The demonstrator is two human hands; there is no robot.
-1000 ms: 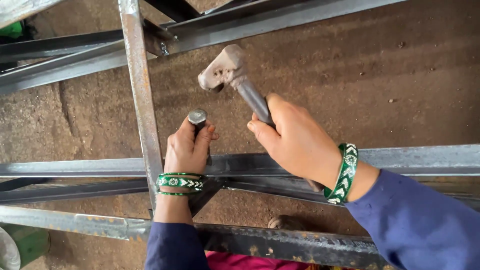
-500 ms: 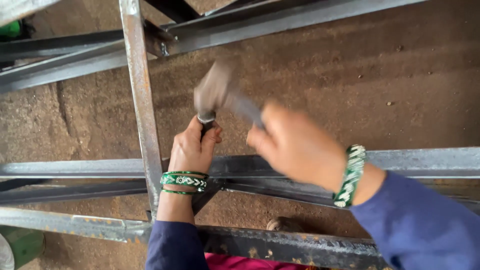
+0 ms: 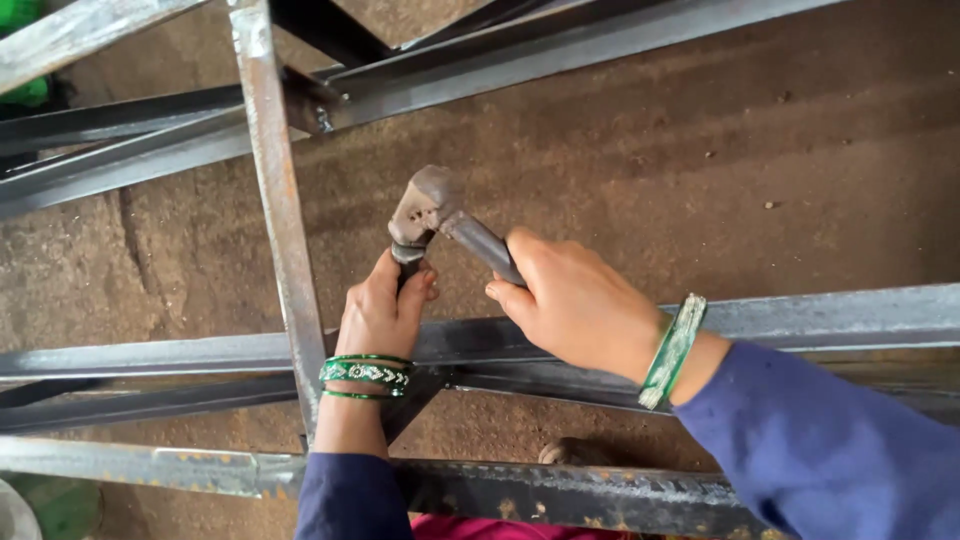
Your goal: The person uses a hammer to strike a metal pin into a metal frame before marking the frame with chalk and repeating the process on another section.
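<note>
Hammer (image 3: pixel 430 205) and punch meet near the middle of the view, a little toward 11 o'clock: the worn grey hammer head sits right on the top end of the dark metal punch (image 3: pixel 405 258). The right hand (image 3: pixel 575 305) is clamped around the hammer's dark handle, which slants down toward 4 o'clock into the fist. The left hand (image 3: pixel 380 315) is wrapped tight around the punch, fingers closed, so that only the punch's top end shows above them; where its tip lands cannot be seen. The two hands sit near each other but do not touch.

Both hands hover over a welded steel frame (image 3: pixel 820 315) of rusty grey bars. One long bar runs from 9 o'clock to 3 o'clock under the wrists, and an upright bar (image 3: pixel 275 200) climbs toward 12 o'clock just left of the left hand. Green bangles (image 3: pixel 365 373) ring the left wrist, and a green bangle (image 3: pixel 672 350) rings the right. Blue sleeves (image 3: pixel 820 450) cover both forearms. Brown dirt ground (image 3: pixel 700 150) lies beneath the frame.
</note>
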